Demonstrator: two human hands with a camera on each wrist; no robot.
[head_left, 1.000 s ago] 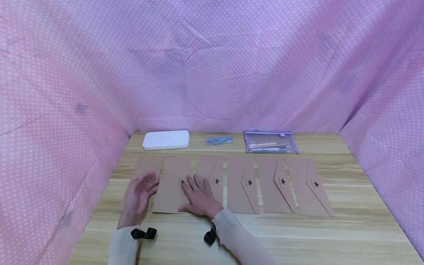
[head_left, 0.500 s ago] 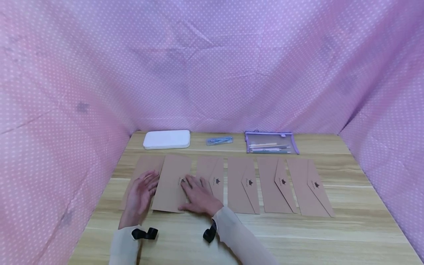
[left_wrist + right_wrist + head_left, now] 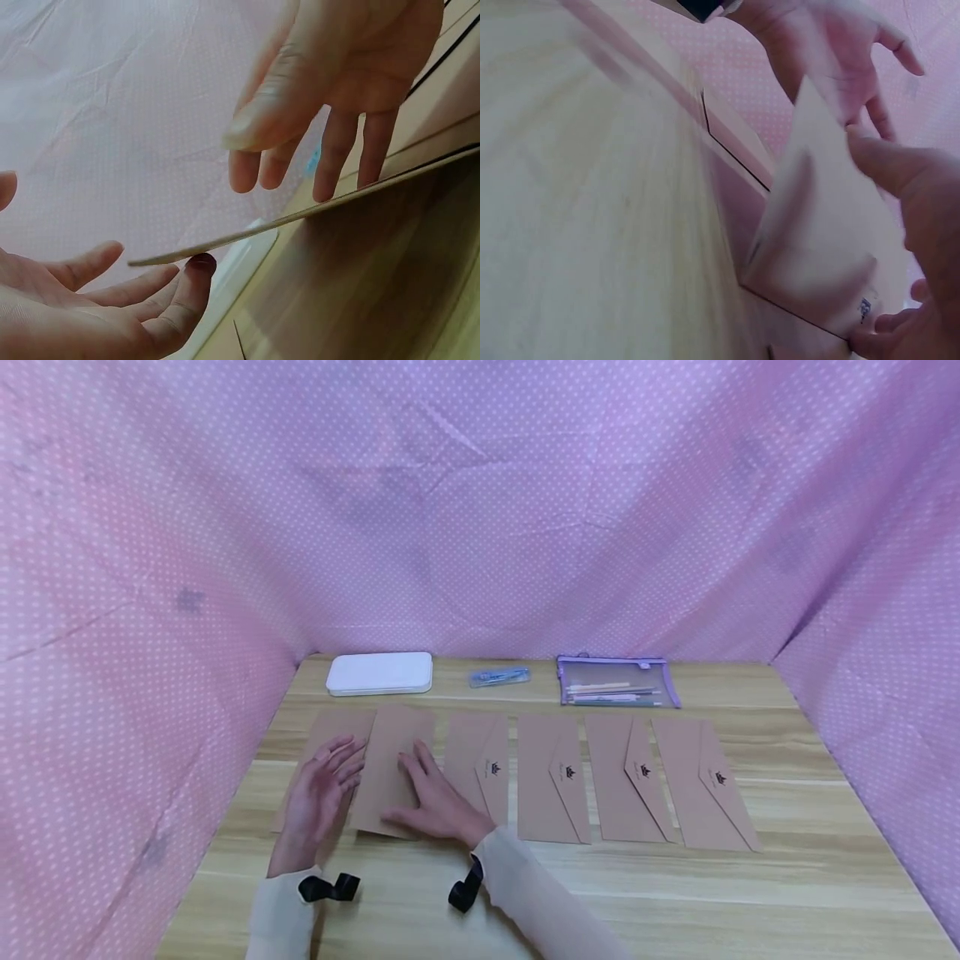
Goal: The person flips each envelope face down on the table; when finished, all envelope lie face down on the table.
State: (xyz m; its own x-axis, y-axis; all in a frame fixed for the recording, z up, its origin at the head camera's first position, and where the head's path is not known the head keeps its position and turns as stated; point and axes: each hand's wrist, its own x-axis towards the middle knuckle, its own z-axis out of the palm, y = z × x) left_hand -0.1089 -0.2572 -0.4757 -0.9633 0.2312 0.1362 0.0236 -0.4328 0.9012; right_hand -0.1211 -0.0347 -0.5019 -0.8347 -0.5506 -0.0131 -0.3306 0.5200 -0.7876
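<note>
A brown paper envelope [image 3: 396, 735], second from the left in a row, has its left side raised off the table. My left hand [image 3: 318, 797] is palm up beside that side, and in the left wrist view a fingertip [image 3: 199, 264] touches the envelope's underside. Over the same envelope lies my right hand [image 3: 441, 802], fingers spread, with fingertips [image 3: 324, 191] meeting its upper face. In the right wrist view the envelope [image 3: 817, 225] stands tilted between both hands. Its small black print [image 3: 865, 307] shows near the right fingers.
Several more envelopes [image 3: 551, 793] with crown prints lie to the right, and one envelope [image 3: 341, 727] lies at the far left, partly behind my left hand. Along the back are a white case [image 3: 379, 673], a small blue packet [image 3: 499, 677] and a purple zip pouch [image 3: 615, 681] of pencils.
The second envelope's left side has risen from the table. My right hand has slid left across it, uncovering the third envelope's crown print. My left hand has barely moved.
</note>
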